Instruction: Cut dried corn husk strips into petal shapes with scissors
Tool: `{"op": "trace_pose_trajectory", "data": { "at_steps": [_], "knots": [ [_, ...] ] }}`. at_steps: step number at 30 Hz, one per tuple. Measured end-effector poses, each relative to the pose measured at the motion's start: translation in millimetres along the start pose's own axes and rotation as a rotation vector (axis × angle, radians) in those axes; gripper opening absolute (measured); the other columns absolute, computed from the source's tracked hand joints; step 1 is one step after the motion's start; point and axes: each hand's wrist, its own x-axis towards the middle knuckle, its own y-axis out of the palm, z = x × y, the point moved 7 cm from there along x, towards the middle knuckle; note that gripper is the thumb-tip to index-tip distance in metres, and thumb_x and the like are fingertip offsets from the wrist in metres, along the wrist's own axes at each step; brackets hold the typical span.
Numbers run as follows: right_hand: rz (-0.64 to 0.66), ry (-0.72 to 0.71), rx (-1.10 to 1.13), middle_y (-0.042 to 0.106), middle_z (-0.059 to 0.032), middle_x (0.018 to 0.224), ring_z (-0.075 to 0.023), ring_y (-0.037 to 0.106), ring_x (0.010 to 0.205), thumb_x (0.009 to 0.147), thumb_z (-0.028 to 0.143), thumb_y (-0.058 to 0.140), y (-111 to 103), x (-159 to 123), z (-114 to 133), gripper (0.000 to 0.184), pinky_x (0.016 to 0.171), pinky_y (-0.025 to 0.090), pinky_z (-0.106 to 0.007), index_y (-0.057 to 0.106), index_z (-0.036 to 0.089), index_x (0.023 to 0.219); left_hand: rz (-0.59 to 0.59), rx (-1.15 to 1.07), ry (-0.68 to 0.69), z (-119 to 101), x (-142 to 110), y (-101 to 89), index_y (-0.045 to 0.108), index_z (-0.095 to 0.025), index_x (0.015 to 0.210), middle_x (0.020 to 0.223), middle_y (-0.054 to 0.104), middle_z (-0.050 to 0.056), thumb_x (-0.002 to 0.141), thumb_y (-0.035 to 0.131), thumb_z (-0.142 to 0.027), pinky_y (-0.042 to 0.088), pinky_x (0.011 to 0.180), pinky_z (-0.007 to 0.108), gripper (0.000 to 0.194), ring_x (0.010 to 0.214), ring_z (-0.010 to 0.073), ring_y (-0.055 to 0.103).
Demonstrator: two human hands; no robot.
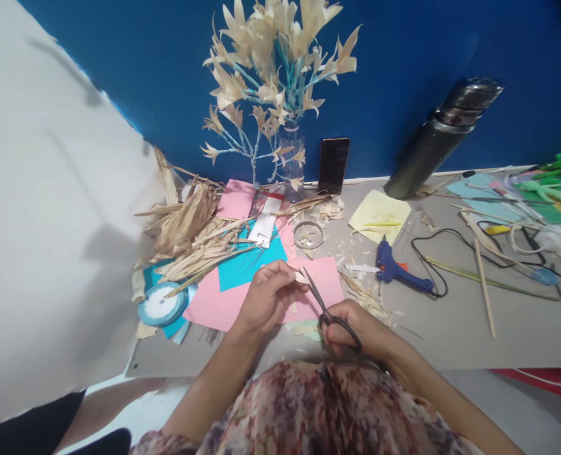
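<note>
In my right hand point(349, 328) is a pair of scissors point(316, 292) with dark handles, its blades pointing up and to the left, slightly apart. Between the thumb and fingers of my left hand point(271, 294) I pinch a small pale piece of dried husk point(301, 277), close beside the blade tips. Whether the blades touch it I cannot tell. Both hands are above pink paper point(325, 272) at the table's near side. A blue sheet point(235, 272) lies on the pink paper, left of my hands.
Dried husks point(193, 221) and a ribbon spool point(160, 304) lie left. Husk flowers point(271, 76) in a clear bottle, a phone point(333, 165) and a dark flask point(429, 148) stand along the wall. A blue glue gun point(398, 272) with its black cord lies right, near a tape ring point(307, 235).
</note>
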Motion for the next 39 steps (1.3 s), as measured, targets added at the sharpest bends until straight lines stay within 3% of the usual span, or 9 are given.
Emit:
{"op": "trace_pose_trajectory", "data": {
  "at_steps": [10,39],
  "knots": [
    [-0.001,-0.003,-0.025,0.058,0.0002,0.049,-0.0095,0.045,0.046,0.075,0.033,0.064,-2,0,-1,0.028,0.047,0.031,-0.021,0.06,0.014,0.054,0.003,-0.004,0.016,-1,-1,2.4,0.056,-0.014,0.06,0.063,0.061,0.0,0.065,0.076,-0.017,0.055,0.069,0.033,0.02,0.06,0.0143,0.062],
    [0.021,0.005,-0.052,0.054,0.0018,0.044,-0.0083,0.04,0.043,0.075,0.032,0.065,-5,1,-14,0.032,0.044,0.024,-0.022,0.059,0.015,0.05,0.036,0.074,0.0,-7,0,1.6,0.057,-0.015,0.063,0.06,0.062,0.0,0.065,0.075,-0.017,0.053,0.065,0.028,0.019,0.058,0.0147,0.064]
  ]
}}
